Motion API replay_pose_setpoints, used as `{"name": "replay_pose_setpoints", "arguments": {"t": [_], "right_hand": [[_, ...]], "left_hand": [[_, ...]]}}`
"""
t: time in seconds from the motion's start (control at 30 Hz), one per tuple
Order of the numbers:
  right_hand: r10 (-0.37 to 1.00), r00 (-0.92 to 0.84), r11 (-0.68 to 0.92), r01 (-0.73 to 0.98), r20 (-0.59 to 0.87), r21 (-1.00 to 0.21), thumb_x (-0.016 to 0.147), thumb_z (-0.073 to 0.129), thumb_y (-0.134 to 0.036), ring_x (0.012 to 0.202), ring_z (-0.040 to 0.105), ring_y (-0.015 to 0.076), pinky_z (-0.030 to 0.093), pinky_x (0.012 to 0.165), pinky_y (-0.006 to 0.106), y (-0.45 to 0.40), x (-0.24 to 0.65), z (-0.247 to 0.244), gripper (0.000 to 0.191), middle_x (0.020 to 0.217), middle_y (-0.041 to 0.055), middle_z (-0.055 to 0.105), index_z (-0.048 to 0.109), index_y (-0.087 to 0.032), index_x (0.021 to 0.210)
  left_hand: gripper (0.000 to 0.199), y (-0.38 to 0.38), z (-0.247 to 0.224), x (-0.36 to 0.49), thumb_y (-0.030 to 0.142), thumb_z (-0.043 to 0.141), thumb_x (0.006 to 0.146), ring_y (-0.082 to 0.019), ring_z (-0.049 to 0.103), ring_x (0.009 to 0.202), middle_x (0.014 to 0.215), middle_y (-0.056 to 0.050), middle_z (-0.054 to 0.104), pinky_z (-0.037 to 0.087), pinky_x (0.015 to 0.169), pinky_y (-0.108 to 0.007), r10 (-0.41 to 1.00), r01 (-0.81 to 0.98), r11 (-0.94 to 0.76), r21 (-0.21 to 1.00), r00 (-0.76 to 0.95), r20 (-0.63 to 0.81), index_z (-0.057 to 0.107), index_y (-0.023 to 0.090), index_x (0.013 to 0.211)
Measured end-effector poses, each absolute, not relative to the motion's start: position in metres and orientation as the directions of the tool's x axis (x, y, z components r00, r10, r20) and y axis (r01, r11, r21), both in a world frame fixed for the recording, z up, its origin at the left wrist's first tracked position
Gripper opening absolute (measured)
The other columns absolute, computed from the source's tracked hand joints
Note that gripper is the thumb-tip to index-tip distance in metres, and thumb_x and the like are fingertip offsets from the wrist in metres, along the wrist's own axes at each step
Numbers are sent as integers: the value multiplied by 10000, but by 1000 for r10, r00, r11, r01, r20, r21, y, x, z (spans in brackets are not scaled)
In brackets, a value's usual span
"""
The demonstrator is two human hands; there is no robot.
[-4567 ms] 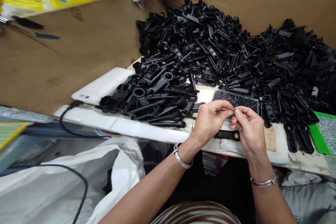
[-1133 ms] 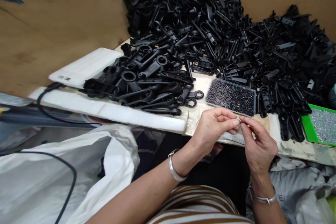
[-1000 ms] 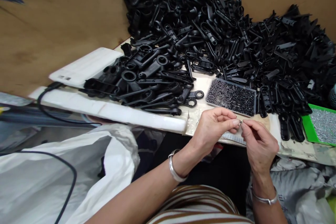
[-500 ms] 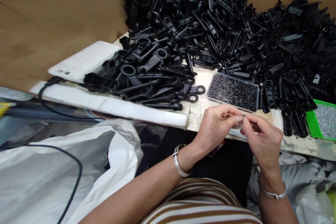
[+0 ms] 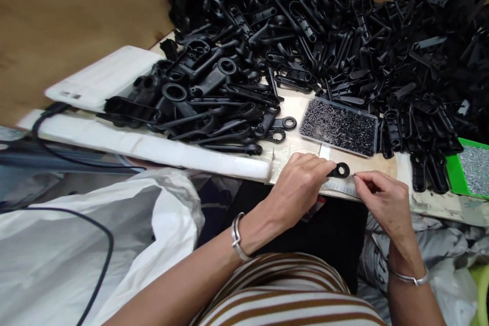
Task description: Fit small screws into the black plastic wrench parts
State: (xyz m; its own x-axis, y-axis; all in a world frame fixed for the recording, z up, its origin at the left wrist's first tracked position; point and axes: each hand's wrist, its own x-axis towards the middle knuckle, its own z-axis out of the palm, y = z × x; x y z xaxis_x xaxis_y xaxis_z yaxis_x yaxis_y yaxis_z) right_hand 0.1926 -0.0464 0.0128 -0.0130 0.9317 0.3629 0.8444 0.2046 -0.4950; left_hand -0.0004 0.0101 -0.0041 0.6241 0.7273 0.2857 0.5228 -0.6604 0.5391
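My left hand [image 5: 300, 188] is closed around a black plastic part [image 5: 341, 170]; its round, open ring end sticks out past the fingertips. Just to the right, my right hand [image 5: 384, 198] pinches something tiny, with a small tip showing at the fingers beside the ring. What it is cannot be made out. Both hands are over the front edge of the work table [image 5: 296, 150]. Behind them stands a clear plastic box [image 5: 338, 125] full of small dark pieces.
Heaps of black plastic parts [image 5: 305, 25] cover the back. A white flat case [image 5: 103, 76] and a white foam strip [image 5: 153, 147] lie left. A green tray [image 5: 454, 168] of small silver pieces is at right. A white bag [image 5: 164, 224] hangs open below.
My hands have come apart from a shared pinch. The left has moved left and now grips the black ring-ended part; the right still pinches by its fingertips. The view has shifted slightly.
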Motion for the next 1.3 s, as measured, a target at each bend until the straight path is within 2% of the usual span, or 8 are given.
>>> {"name": "replay_pose_setpoints", "arguments": {"t": [0.23,0.47,0.7,0.9,0.97,1.13,1.2,1.3], "right_hand": [[921,-158,292,885,355,-362,874,561,-120,615,631,116,459,619,218,-45,186,14,138,729,8,685,632,-175,769],[906,-233,319,924,354,-210,904,507,-125,615,629,136,425,586,240,-41,175,17,170,713,31,670,616,-162,779],[947,-269,280,959,174,-40,937,434,-146,593,597,160,361,527,277,-41,165,27,230,700,39,620,552,-176,742],[980,-195,187,971,45,146,896,440,-74,509,553,183,289,467,297,-44,144,33,214,648,44,583,546,-173,739],[983,-183,181,981,21,69,899,440,-82,540,573,181,317,490,287,-41,146,37,212,663,51,602,564,-168,750],[982,-148,96,924,-115,-370,928,451,-184,505,562,132,373,540,240,-29,165,47,268,540,-25,587,570,-204,688],[982,-123,50,904,-145,-424,912,456,-186,452,532,120,361,518,234,-26,169,47,283,473,-46,550,542,-210,644],[988,-113,60,914,-109,-401,911,459,-204,462,557,130,364,514,238,-26,168,43,258,485,-36,562,550,-207,669]], "left_hand": [[183,4,-7,1,42,623,817,-191,596,856,881,-43,669,471,761,-294,770,455,-599,659,553,318,605,165,951],[159,2,-14,3,29,556,847,-169,557,803,822,-24,632,460,712,-273,756,394,-628,671,513,406,588,167,919],[113,2,-16,3,79,533,891,-177,547,819,829,-33,632,465,725,-295,761,381,-609,696,526,379,594,164,933],[125,2,-18,3,74,504,900,-173,531,793,796,-31,620,466,724,-291,757,355,-609,709,528,386,596,156,918],[140,3,-18,3,55,503,886,-177,534,802,802,-35,623,469,730,-294,762,363,-601,712,529,374,596,154,921],[152,4,-17,3,56,527,871,-186,554,846,852,-39,642,480,749,-306,774,376,-580,723,531,345,594,164,954],[170,4,-18,2,53,531,868,-188,557,853,863,-41,647,485,755,-310,771,372,-583,723,535,346,590,162,985],[191,3,-19,2,41,520,870,-182,559,852,871,-41,651,487,755,-302,767,357,-588,726,532,360,583,159,1006]]}}
